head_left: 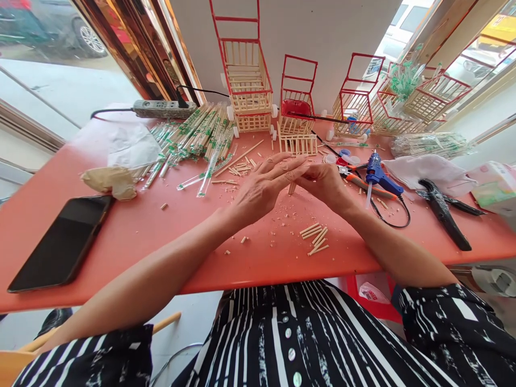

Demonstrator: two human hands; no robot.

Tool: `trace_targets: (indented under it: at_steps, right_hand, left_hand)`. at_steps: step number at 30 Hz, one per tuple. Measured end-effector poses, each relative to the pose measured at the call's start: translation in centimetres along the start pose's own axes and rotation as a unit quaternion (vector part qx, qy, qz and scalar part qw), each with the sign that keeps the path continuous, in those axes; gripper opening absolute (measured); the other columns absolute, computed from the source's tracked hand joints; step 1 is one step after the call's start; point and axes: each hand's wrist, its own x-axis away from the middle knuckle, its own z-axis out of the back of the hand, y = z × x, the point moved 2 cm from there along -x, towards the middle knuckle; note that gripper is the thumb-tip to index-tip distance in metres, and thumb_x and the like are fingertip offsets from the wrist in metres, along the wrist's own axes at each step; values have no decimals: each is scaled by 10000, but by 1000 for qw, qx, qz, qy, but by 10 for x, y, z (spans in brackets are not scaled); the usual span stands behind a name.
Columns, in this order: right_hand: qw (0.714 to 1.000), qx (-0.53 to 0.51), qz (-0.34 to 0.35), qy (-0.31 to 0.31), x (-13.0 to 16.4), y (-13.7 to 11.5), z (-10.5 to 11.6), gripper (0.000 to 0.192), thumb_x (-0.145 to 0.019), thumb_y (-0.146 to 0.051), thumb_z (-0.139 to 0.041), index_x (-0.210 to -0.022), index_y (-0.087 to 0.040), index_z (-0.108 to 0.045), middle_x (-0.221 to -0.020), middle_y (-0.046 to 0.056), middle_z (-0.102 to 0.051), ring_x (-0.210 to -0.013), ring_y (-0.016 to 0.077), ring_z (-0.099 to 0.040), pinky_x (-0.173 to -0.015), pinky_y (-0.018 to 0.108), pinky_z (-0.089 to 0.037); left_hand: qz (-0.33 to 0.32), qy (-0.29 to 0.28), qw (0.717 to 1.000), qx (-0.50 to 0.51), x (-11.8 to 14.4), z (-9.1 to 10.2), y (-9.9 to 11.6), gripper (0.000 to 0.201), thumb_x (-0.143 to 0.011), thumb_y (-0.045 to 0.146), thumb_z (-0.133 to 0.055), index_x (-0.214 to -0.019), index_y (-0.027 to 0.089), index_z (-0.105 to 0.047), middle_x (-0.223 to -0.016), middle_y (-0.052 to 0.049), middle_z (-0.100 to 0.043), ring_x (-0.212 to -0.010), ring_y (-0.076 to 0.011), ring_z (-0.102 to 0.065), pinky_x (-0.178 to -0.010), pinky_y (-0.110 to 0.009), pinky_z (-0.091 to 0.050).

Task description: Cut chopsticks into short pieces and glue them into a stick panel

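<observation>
**Two hands meet over a short bundle of wooden sticks**

Above the middle of the red counter (121, 236) the person's hands come together. The left hand (264, 188) has its fingers stretched out flat and long, its grip released, the fingertips laid against the right hand. The right hand (324, 183) is curled, its grip clenched round a few short wooden sticks (292, 188) whose ends poke out beneath it, just off the counter surface.

On the counter just below the hands lies a small heap of cut stick pieces (315, 237), with crumbs and splinters scattered all about. Right of the hands rests a blue glue gun (379, 176), its black cord looping toward the counter edge, and beyond that a black-handled cutter (443, 212) beside a white cloth (431, 171). Left of the hands, a dark phone (62, 242) lies flat near the front edge, with a crumpled tissue (108, 180) behind it. Farther back, a big sheaf of wrapped chopsticks (197, 137) fans out next to a grey power strip (161, 109). Along the wall stand several little stick-built carts with red frames (245, 75), some tipped on their sides at the right.
</observation>
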Motion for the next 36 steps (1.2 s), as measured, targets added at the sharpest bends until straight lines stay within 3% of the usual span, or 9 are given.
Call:
trace_targets:
  at_steps: [4, 15, 21, 27, 32, 36]
  right_hand:
    - [999, -40, 18, -8, 0, -2, -2, 605, -916, -722, -619, -674, -168, -623, -685, 1, -510, -693, 129, -437, -638, 273, -353]
    - [999, -27, 16, -10, -3, -1, -1, 656, -896, -771, -608, -616, -180, -555, -639, -8, -459, -666, 125, -415, -619, 268, -349]
    - [999, -24, 27, -23, -1, -2, -3, 625, -966, -711, -558, -695, -159, -674, -686, 15, -602, -681, 132, -482, -641, 277, -371]
    - [1000, 26, -2, 6, -2, 2, -4, 520, -947, -529, -679, -584, -174, -566, -575, -50, -341, -597, 94, -290, -574, 288, -231]
    - [1000, 20, -17, -8, -3, 4, -4, 499, -948, -525, -666, -605, -164, -623, -573, -48, -374, -588, 92, -302, -576, 290, -232]
    - [1000, 6, -15, -21, -3, 4, -4, 548, -944, -612, -633, -629, -164, -643, -581, -39, -377, -593, 99, -322, -575, 289, -233]
  left_hand:
    - [-31, -9, 999, -9, 1, -2, -3, 613, -1016, 1, -435, -1546, 274, -573, -1558, -59, -639, -1518, -233, -508, -1223, -535, -462]
    - [-4, -9, 1000, 11, -2, -5, 0, 611, -980, -11, -437, -1510, 235, -616, -1546, -101, -643, -1490, -241, -554, -1215, -531, -476]
    - [-1, -7, 1000, 25, -6, -1, 4, 613, -960, -27, -421, -1481, 209, -641, -1521, -99, -666, -1470, -232, -575, -1223, -499, -482]
    - [63, 0, 996, 70, -6, 4, 7, 666, -939, -26, -455, -1540, 228, -585, -1590, -94, -603, -1501, -233, -542, -1238, -471, -474]
    - [125, 25, 988, 87, -4, 7, 3, 677, -935, 3, -509, -1565, 245, -567, -1585, -101, -607, -1454, -243, -590, -1224, -463, -486]
    - [123, 21, 989, 79, -3, 7, 0, 645, -920, -2, -522, -1513, 232, -625, -1534, -101, -655, -1429, -246, -613, -1215, -465, -492]
